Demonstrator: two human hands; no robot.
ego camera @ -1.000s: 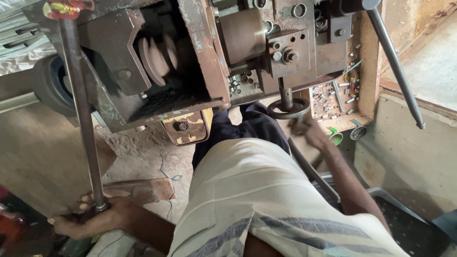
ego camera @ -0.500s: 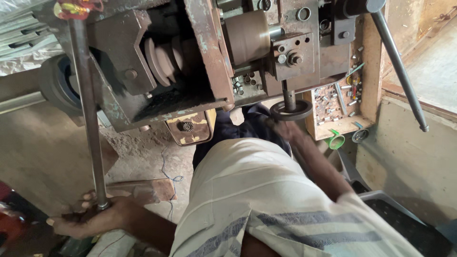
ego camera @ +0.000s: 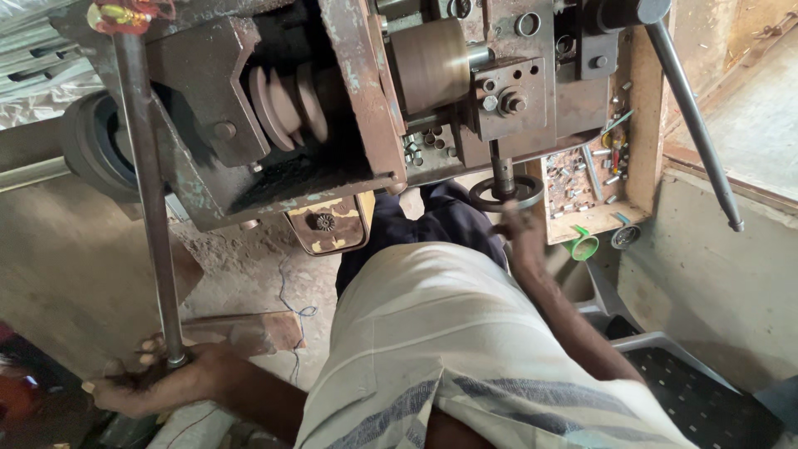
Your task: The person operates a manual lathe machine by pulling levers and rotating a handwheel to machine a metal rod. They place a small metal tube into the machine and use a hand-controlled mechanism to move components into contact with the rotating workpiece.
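We look down over our own pale striped shirt (ego camera: 465,349) at an old, rusty lathe-like machine (ego camera: 349,91) whose stepped pulley (ego camera: 287,100) shows in an open housing. Our left hand (ego camera: 162,378) is clenched around the lower end of a long steel lever rod (ego camera: 150,199), which runs up to a knob with a yellow and red cap (ego camera: 125,14) at the top left of the machine. Our right hand (ego camera: 517,223) grasps the rim of a small round handwheel (ego camera: 505,193) that hangs on a short shaft under the machine's carriage block (ego camera: 511,96); the fingers curl on the wheel's near edge. Just right of the wheel, a wooden tray (ego camera: 636,125) holds loose bolts and small tools, with a green ring-shaped piece (ego camera: 584,247) at its lower edge. A second long bar (ego camera: 694,125) slants down at the right, well apart from both hands. Below the right arm sits a grey perforated plastic seat (ego camera: 690,391).
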